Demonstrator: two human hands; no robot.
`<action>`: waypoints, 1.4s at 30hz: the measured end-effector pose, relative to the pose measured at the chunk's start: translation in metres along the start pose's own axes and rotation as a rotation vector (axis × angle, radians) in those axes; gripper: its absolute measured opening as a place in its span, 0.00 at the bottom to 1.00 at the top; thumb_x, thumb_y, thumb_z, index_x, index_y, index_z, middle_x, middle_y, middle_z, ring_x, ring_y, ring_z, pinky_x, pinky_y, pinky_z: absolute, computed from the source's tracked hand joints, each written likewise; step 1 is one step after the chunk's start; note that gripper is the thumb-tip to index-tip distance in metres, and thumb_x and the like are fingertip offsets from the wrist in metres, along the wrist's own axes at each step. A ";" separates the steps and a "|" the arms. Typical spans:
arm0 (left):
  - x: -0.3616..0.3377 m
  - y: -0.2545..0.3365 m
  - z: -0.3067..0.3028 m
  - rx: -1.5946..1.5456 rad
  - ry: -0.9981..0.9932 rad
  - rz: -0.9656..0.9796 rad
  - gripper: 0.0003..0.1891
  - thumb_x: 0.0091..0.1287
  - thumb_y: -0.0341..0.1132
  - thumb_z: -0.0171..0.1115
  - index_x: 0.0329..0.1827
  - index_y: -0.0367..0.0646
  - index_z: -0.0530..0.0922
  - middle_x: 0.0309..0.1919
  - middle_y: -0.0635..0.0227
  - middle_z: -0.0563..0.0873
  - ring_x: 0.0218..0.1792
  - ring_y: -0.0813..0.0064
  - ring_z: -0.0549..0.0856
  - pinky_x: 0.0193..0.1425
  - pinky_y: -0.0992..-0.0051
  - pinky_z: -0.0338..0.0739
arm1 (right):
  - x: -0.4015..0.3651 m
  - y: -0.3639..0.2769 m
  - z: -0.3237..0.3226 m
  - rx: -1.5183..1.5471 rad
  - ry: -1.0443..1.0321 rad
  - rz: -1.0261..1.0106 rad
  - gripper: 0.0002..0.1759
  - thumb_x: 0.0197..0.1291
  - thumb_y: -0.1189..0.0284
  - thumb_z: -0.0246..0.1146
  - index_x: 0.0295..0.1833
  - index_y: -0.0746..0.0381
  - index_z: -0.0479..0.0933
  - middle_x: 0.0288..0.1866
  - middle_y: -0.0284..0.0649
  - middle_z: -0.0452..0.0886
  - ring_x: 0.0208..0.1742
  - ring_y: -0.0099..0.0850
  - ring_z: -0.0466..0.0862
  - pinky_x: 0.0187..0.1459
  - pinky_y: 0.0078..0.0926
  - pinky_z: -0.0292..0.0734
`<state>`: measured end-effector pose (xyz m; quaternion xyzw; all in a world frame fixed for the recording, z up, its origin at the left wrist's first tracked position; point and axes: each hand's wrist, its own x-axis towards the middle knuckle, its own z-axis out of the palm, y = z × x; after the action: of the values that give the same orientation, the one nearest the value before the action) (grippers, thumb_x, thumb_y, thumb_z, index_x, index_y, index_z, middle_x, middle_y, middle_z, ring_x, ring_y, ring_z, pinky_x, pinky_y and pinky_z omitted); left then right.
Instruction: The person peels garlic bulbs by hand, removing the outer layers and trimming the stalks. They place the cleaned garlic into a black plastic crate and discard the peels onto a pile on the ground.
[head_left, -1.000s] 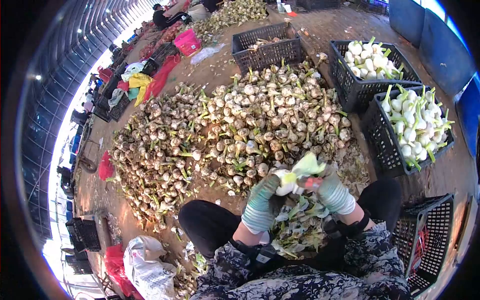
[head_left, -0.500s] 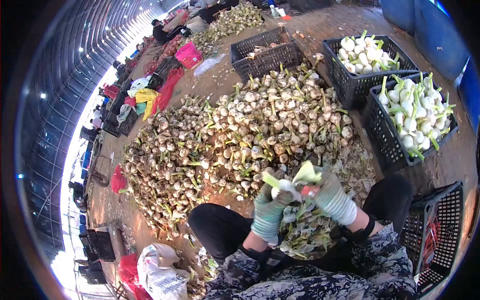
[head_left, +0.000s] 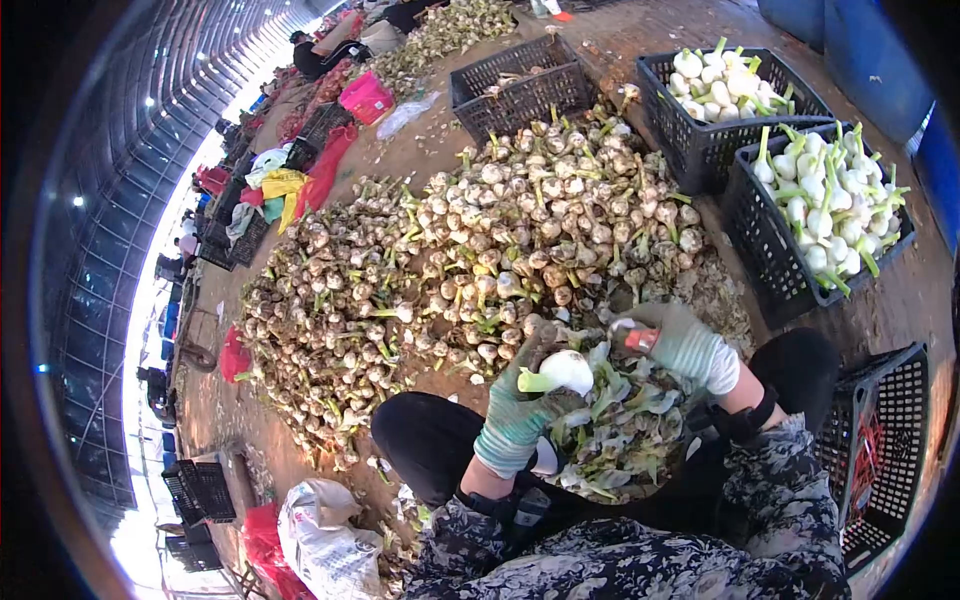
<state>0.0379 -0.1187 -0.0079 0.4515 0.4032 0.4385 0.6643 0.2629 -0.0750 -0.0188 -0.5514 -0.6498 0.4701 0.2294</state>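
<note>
My left hand (head_left: 515,405), in a greenish-white knit glove, is closed round a garlic bulb (head_left: 570,372). The bulb is white and smooth, with a short cut green stem pointing left. To its right, my gloved right hand (head_left: 688,345) grips a small red-handled tool (head_left: 641,340); its working end is too blurred to make out. The two hands are apart. Below them, between my knees, lies a heap of stripped garlic leaves and skins (head_left: 630,430). Just beyond my hands spreads a large pile of unpeeled garlic (head_left: 560,220) with dirty skins and stems.
Black crates of white garlic stand at right, one nearer (head_left: 765,270) and one farther (head_left: 690,150). Another black crate (head_left: 530,105) sits behind the pile. By my right knee is a crate (head_left: 900,450) with red strands. A white sack (head_left: 325,535) lies at lower left.
My right hand has moved away from the bulb, and a leafy piece that was between the hands is gone from there. The bulb now shows bare and white in my left hand.
</note>
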 end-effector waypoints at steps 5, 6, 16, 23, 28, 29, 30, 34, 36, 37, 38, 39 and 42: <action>0.000 -0.003 0.008 0.017 0.008 -0.079 0.36 0.46 0.24 0.71 0.61 0.37 0.65 0.52 0.64 0.76 0.51 0.73 0.76 0.56 0.73 0.73 | 0.000 -0.001 0.031 0.366 -0.119 -0.258 0.23 0.54 0.63 0.63 0.51 0.67 0.73 0.38 0.42 0.78 0.36 0.26 0.76 0.42 0.25 0.72; -0.001 0.001 0.010 -0.046 -0.008 -0.111 0.35 0.46 0.22 0.70 0.61 0.37 0.65 0.51 0.64 0.76 0.51 0.73 0.77 0.55 0.73 0.73 | -0.004 -0.017 0.013 0.225 -0.123 -0.162 0.19 0.54 0.66 0.63 0.48 0.68 0.75 0.36 0.42 0.80 0.36 0.25 0.77 0.41 0.25 0.72; -0.001 -0.004 0.012 0.057 0.048 -0.182 0.37 0.46 0.23 0.71 0.62 0.39 0.64 0.59 0.63 0.71 0.56 0.73 0.73 0.58 0.73 0.71 | -0.008 -0.009 0.028 -0.054 0.117 -0.135 0.16 0.47 0.71 0.65 0.43 0.65 0.75 0.38 0.48 0.79 0.40 0.40 0.81 0.41 0.29 0.74; 0.007 -0.005 0.015 -0.019 0.005 0.032 0.38 0.52 0.20 0.64 0.67 0.36 0.55 0.58 0.60 0.70 0.55 0.70 0.73 0.58 0.73 0.69 | -0.001 -0.003 0.032 0.507 0.093 -0.273 0.27 0.51 0.72 0.65 0.57 0.66 0.68 0.54 0.46 0.75 0.56 0.31 0.73 0.57 0.25 0.66; 0.016 -0.016 0.024 -0.598 -0.002 0.108 0.31 0.60 0.38 0.60 0.65 0.39 0.60 0.52 0.61 0.74 0.48 0.68 0.77 0.48 0.72 0.75 | -0.017 -0.031 0.059 0.507 0.233 -0.286 0.22 0.50 0.76 0.65 0.52 0.67 0.70 0.45 0.42 0.77 0.46 0.28 0.76 0.50 0.23 0.70; 0.016 -0.010 0.031 -0.547 0.184 0.049 0.29 0.60 0.41 0.58 0.63 0.39 0.62 0.50 0.61 0.75 0.47 0.68 0.78 0.49 0.71 0.75 | -0.018 -0.031 0.057 0.506 0.228 -0.288 0.22 0.50 0.76 0.65 0.52 0.67 0.70 0.45 0.42 0.77 0.46 0.28 0.76 0.50 0.23 0.70; 0.017 -0.001 0.037 -0.493 0.369 -0.011 0.28 0.61 0.44 0.56 0.62 0.40 0.65 0.49 0.62 0.76 0.47 0.68 0.78 0.49 0.70 0.75 | -0.020 -0.033 0.051 0.478 0.228 -0.249 0.18 0.51 0.77 0.63 0.50 0.67 0.72 0.41 0.40 0.78 0.42 0.26 0.77 0.46 0.23 0.72; 0.017 0.007 0.022 -0.669 0.350 0.042 0.26 0.61 0.43 0.53 0.60 0.40 0.67 0.49 0.63 0.78 0.49 0.68 0.78 0.55 0.68 0.73 | -0.009 -0.015 0.037 0.989 0.357 0.163 0.10 0.54 0.81 0.58 0.43 0.65 0.76 0.33 0.36 0.79 0.29 0.20 0.77 0.29 0.17 0.73; 0.018 0.004 0.012 -0.827 0.191 0.043 0.25 0.61 0.41 0.53 0.59 0.40 0.68 0.51 0.61 0.78 0.50 0.66 0.78 0.57 0.66 0.72 | -0.010 -0.015 0.027 0.749 0.248 0.018 0.12 0.54 0.78 0.59 0.46 0.62 0.76 0.31 0.40 0.80 0.30 0.29 0.80 0.32 0.25 0.76; 0.021 0.001 0.008 -0.827 0.246 0.016 0.28 0.59 0.43 0.52 0.60 0.38 0.66 0.54 0.60 0.76 0.51 0.62 0.77 0.57 0.63 0.72 | -0.009 -0.018 0.024 0.074 -0.032 0.038 0.12 0.56 0.75 0.58 0.46 0.64 0.75 0.30 0.42 0.80 0.29 0.35 0.80 0.33 0.30 0.76; 0.022 -0.001 0.005 -0.823 0.300 -0.015 0.31 0.57 0.45 0.51 0.61 0.35 0.65 0.57 0.58 0.74 0.52 0.58 0.77 0.57 0.61 0.72 | -0.007 -0.021 0.023 -0.600 -0.305 0.053 0.12 0.58 0.73 0.57 0.47 0.65 0.74 0.28 0.45 0.81 0.28 0.42 0.81 0.34 0.35 0.76; 0.023 0.000 0.007 -0.827 0.323 -0.019 0.31 0.56 0.45 0.51 0.61 0.36 0.65 0.57 0.58 0.74 0.52 0.56 0.77 0.54 0.60 0.73 | -0.001 -0.018 0.024 -0.576 -0.303 0.298 0.18 0.54 0.68 0.62 0.51 0.59 0.75 0.44 0.49 0.79 0.44 0.45 0.80 0.48 0.35 0.73; 0.019 0.003 0.007 -0.892 0.277 -0.053 0.30 0.56 0.45 0.52 0.61 0.38 0.66 0.55 0.56 0.74 0.51 0.57 0.77 0.53 0.61 0.74 | -0.011 -0.010 0.017 -0.285 0.235 -0.216 0.22 0.54 0.67 0.62 0.55 0.57 0.72 0.50 0.49 0.77 0.46 0.43 0.80 0.50 0.32 0.72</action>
<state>0.0492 -0.1012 -0.0058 0.0485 0.2716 0.6082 0.7443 0.2475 -0.0903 -0.0153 -0.5566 -0.7339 0.2786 0.2720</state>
